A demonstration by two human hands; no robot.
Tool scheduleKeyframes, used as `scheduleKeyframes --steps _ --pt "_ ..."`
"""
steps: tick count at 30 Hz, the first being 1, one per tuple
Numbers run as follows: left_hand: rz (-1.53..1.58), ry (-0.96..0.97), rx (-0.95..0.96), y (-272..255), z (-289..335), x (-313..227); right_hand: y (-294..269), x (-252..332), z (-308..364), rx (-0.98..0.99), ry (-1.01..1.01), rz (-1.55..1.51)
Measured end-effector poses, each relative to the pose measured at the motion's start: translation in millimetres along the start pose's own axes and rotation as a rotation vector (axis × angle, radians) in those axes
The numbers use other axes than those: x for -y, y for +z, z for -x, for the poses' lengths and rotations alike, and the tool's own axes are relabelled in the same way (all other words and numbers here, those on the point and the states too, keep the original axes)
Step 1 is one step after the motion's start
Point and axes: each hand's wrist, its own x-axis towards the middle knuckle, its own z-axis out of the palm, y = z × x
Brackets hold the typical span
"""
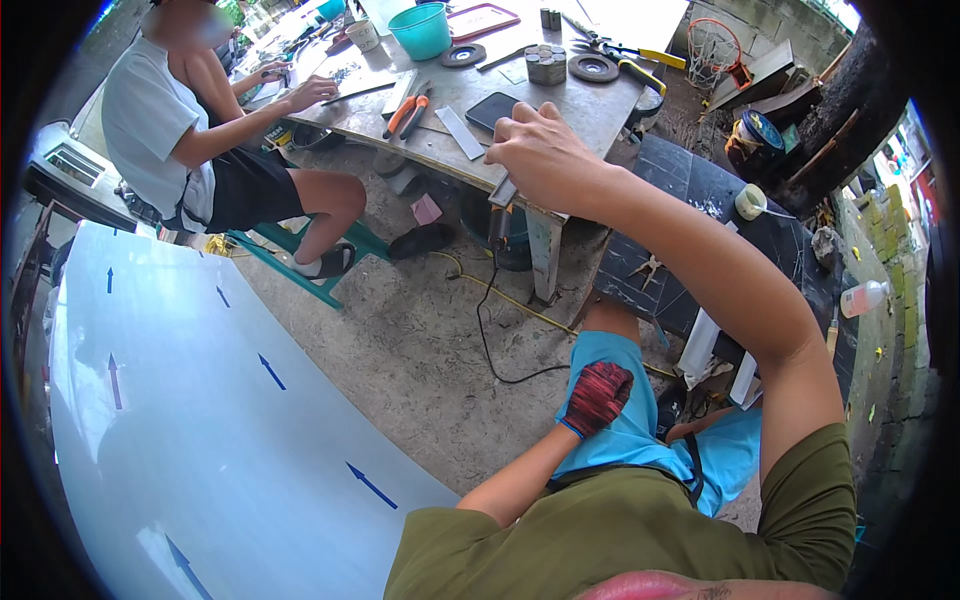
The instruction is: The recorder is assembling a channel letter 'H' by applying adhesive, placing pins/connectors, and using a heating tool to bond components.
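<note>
R hand (pixel 545 150) is reaching over near edge of table (pixel 450 82), fingers bent; can't tell if gripping grey strip (pixel 504 190) just below. L gloved hand (pixel 598 398) is resting curled on thigh, contents unclear. Risk: knee snagging cord (pixel 480 318), poss. yanking tool (pixel 499 226).

Right hand (pixel 537 147): palm hidden; table (pixel 590 112) cut off above.

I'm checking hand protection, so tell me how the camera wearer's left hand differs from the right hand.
The left hand wears a red-and-black glove, while the right hand is bare. The left hand rests on the light blue shorts, close to the body; the right hand reaches out over the worktable near its corner. Both hands show their backs to the camera.
</note>
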Motion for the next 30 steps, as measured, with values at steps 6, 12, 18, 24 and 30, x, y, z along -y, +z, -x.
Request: scheduleKeyframes --steps 6,12,18,24,30 --pt "0.039 0.003 -0.013 -2 -2 0 -10 16 35 -0.109 -0.100 -0.079" --pt "0.014 -0.009 0.009 -3 -2 -2 -31 45 103 -0.155 -0.150 -0.270" --pt "-0.037 -0.082 -0.053 2 -7 -11 -41 61 171 -0.067 -0.085 -0.435" --pt "-0.093 -0.232 -0.064 10 -12 -17 -37 60 205 -0.079 0.023 -0.500" --pt "-0.056 -0.024 0.100 8 -9 -11 -16 24 144 -0.114 0.055 -0.529"
